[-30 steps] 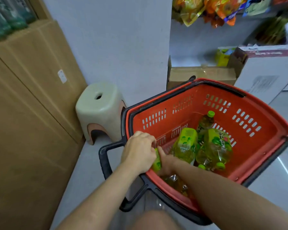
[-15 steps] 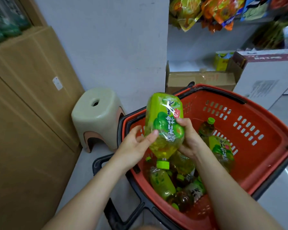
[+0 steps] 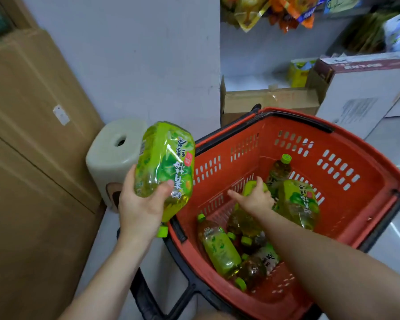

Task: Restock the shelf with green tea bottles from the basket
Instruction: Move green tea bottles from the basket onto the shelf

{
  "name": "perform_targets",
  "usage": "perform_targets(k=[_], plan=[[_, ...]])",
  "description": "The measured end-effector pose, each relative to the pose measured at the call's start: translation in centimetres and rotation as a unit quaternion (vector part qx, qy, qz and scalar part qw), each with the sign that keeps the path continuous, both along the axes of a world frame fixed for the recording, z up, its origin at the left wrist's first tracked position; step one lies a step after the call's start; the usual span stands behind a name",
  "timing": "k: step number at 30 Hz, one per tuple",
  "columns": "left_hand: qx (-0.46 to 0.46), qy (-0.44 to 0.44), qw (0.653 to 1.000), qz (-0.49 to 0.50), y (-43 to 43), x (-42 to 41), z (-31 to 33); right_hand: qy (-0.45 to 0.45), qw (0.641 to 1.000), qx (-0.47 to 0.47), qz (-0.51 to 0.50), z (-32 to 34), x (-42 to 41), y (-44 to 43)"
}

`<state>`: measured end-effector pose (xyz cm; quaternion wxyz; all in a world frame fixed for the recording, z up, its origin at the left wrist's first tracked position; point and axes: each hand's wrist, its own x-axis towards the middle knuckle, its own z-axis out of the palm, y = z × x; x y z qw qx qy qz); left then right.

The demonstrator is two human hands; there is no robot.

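Far left: tall brown cartons [image 3: 32,158] stacked against the wall, a small white label on one face. Just right of them, a pale plastic stool [image 3: 116,155] with a hole in its seat, standing on the floor at the foot of the grey wall [image 3: 136,54].

Left hand [image 3: 140,205]: palm up, fingers wrapped round a green tea bottle [image 3: 164,165]. Bottle is inverted, base up and tilted, green cap pointing down below the wrist. It is held outside the basket, over the gap between stool and basket rim, clear of both.

Red basket [image 3: 333,144] on the floor, black rim and handle, slotted walls. Inside, near side: several bottles lying in a heap [image 3: 219,250], caps pointing various ways; exact count unclear where they overlap.

Right hand [image 3: 255,199]: reaching down into the basket, fingers curled over the base of a second bottle [image 3: 254,188]; index finger sticks out to the left. Grip looks partly closed on it, though most of that bottle is hidden under the hand.

Right of the hand: one labelled bottle [image 3: 298,204] leaning in the basket, and one dark bottle [image 3: 278,172] upright behind it, cap on top.

Beyond the basket: an open brown box [image 3: 270,100] and a white box [image 3: 365,91] on the floor. Above them, shelf [image 3: 275,10] with bright snack bags.
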<state>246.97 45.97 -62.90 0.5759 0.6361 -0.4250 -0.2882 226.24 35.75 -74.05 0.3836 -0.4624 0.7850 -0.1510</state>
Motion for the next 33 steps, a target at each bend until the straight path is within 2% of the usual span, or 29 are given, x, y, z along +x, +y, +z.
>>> perform_targets(k=[3, 5, 10, 14, 16, 21, 24, 27, 30, 33], plan=[[-0.011, 0.026, 0.999, 0.016, 0.0, 0.2, -0.5, 0.023, 0.996, 0.082, 0.012, -3.4, -0.7, -0.6], [-0.032, 0.03, 0.999, 0.014, 0.0, -0.1, -0.8, 0.031, 0.994, 0.103, 0.012, -5.0, -0.6, -0.9], [-0.048, 0.035, 0.998, -0.029, 0.0, -0.3, -1.5, 0.089, 0.995, 0.041, 0.02, -6.6, 0.2, -1.6], [-0.049, 0.041, 0.998, -0.017, -0.4, -0.1, -1.9, 0.032, 0.999, 0.014, -0.038, -5.4, -0.4, -3.0], [-0.047, 0.039, 0.998, -0.007, -0.7, -0.3, -2.0, -0.028, 0.998, -0.007, -0.05, -3.7, -0.2, -3.2], [-0.001, 0.059, 0.998, -0.002, -0.8, -0.3, -0.8, -0.106, 0.989, -0.1, 0.039, 3.3, 1.1, -1.1], [0.024, 0.105, 0.994, 0.029, -0.5, 0.1, 0.9, -0.171, 0.969, -0.172, 0.045, 7.8, 0.8, 1.7], [0.03, 0.114, 0.992, 0.052, 1.2, 0.5, 3.0, -0.245, 0.941, -0.223, 0.064, 13.0, 0.8, 4.5], [0.031, 0.085, 0.994, 0.057, 5.1, 2.0, 5.7, -0.281, 0.915, -0.275, 0.093, 18.6, 2.3, 7.3], [0.028, 0.033, 0.997, 0.058, 10.3, 4.1, 9.7, -0.329, 0.89, -0.287, 0.132, 23.9, 5.0, 10.1]])
